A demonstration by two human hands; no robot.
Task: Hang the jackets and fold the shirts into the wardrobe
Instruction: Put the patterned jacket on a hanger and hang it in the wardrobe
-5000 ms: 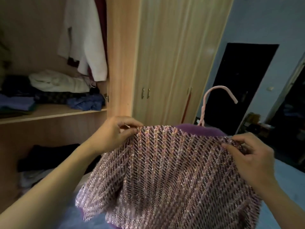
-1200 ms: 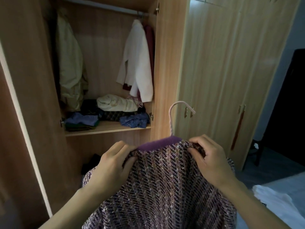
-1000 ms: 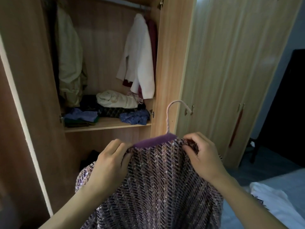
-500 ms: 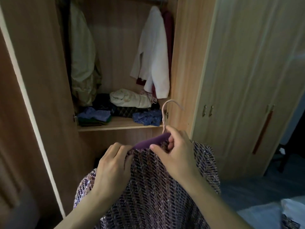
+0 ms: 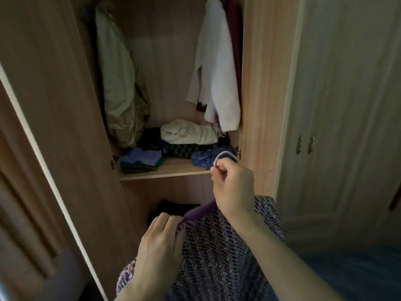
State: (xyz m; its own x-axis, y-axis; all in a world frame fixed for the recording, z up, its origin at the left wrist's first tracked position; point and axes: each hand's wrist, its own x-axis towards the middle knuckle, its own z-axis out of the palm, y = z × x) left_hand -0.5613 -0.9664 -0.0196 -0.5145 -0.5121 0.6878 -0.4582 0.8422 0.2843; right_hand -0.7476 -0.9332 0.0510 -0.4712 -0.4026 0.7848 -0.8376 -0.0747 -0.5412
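Observation:
A purple sparkly tweed jacket [image 5: 219, 253] hangs on a pink hanger [image 5: 224, 156] in front of the open wardrobe. My right hand [image 5: 233, 187] grips the hanger's hook just below its curve. My left hand [image 5: 160, 242] holds the jacket's left shoulder by the purple collar [image 5: 200, 210]. Inside the wardrobe hang a pale green jacket [image 5: 117, 79] on the left and a white jacket [image 5: 217, 70] on the right, with a dark red garment [image 5: 235, 40] behind it. The rail is out of view above.
The wardrobe shelf [image 5: 169, 170] carries folded clothes: a cream bundle [image 5: 188, 132], a blue shirt [image 5: 141, 157], a blue patterned piece [image 5: 206, 159]. Dark clothes [image 5: 171, 208] lie below it. The open door [image 5: 50, 127] stands at left, closed doors [image 5: 338, 105] at right.
My right hand left the jacket's right shoulder and moved up to grip the hanger's hook. The view has come closer to the open wardrobe compartment.

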